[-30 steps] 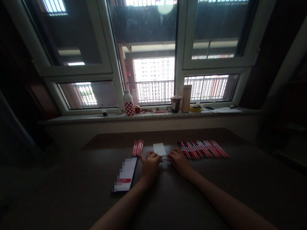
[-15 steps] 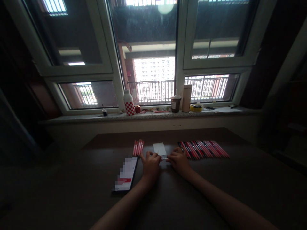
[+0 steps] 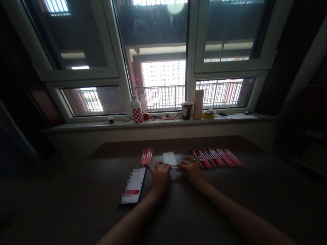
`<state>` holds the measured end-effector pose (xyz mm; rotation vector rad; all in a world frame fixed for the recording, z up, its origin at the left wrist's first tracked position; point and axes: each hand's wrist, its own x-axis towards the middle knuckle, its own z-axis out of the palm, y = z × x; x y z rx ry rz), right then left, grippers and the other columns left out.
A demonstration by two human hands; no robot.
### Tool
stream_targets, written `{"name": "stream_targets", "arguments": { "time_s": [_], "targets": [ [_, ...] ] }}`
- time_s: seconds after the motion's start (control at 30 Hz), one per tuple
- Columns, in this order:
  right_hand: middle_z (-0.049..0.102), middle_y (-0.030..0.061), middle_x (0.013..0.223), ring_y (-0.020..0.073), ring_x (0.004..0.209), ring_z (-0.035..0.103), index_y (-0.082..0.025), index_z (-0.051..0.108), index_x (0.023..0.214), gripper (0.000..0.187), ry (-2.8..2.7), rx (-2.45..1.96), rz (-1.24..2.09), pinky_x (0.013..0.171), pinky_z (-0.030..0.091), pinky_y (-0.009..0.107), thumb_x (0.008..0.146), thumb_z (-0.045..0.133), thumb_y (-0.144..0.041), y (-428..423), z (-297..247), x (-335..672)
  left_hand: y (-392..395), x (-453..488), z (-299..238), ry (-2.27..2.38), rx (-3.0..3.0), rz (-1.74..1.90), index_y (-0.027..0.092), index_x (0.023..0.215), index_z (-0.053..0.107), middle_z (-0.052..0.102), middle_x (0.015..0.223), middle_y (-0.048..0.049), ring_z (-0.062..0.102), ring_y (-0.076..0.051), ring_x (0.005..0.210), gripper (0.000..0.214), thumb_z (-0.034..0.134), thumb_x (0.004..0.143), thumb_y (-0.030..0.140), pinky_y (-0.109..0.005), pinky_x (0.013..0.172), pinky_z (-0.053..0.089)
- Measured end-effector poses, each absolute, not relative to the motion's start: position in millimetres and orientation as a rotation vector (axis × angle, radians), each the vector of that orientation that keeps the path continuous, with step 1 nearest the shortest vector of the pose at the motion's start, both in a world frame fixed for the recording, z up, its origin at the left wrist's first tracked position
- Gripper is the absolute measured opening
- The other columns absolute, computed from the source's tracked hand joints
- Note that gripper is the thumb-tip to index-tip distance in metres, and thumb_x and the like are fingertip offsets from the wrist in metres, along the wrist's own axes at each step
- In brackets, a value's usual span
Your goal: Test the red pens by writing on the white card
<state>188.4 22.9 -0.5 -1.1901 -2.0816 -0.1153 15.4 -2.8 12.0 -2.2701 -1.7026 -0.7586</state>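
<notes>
Thin stick (image 3: 174, 167) is lying crosswise just in front of the white paper (image 3: 170, 157), and my left hand (image 3: 160, 174) and right hand (image 3: 189, 169) are grasping its two ends.

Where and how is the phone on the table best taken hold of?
Probably by both long edges, near the middle, coming from the picture's left: the phone lies screen up, long and slim, and the left hand is close beside its right edge.
</notes>
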Motion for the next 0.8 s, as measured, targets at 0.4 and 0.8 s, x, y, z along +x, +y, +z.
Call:
{"name": "stream_targets", "arguments": {
  "time_s": [0.4, 0.8],
  "targets": [
    [0.070, 0.0014, 0.086, 0.0249, 0.102, 0.049, -0.030, 0.072, 0.092, 0.011, -2.052, -1.214, -0.132, 0.103, 0.014, 0.050, 0.086, 0.063, -0.034, 28.5, -6.8, 191.5, 1.0, 16.4, 8.5, -1.703, -2.237, -0.805, 0.029, 0.105, 0.062, 0.065, 0.110, -0.0045, 0.047, -0.027, 0.115, 0.021, 0.053, 0.087, 0.024, -0.066, 0.108, 0.004],
    [0.070, 0.0007, 0.086, 0.0247, 0.102, 0.048, -0.030, 0.072, 0.092, 0.011, -2.046, -1.230, -0.105, 0.099, 0.020, 0.046, 0.083, 0.066, -0.033, 28.9, -5.6, 192.2, -0.9, 15.4, 12.0, -1.708, -2.271, -0.818, 0.028, 0.099, 0.064, 0.068, 0.098, -0.0033, 0.050, -0.025, 0.108, 0.021, 0.045, 0.091, 0.025, -0.066, 0.107, 0.002]
  ]
}}
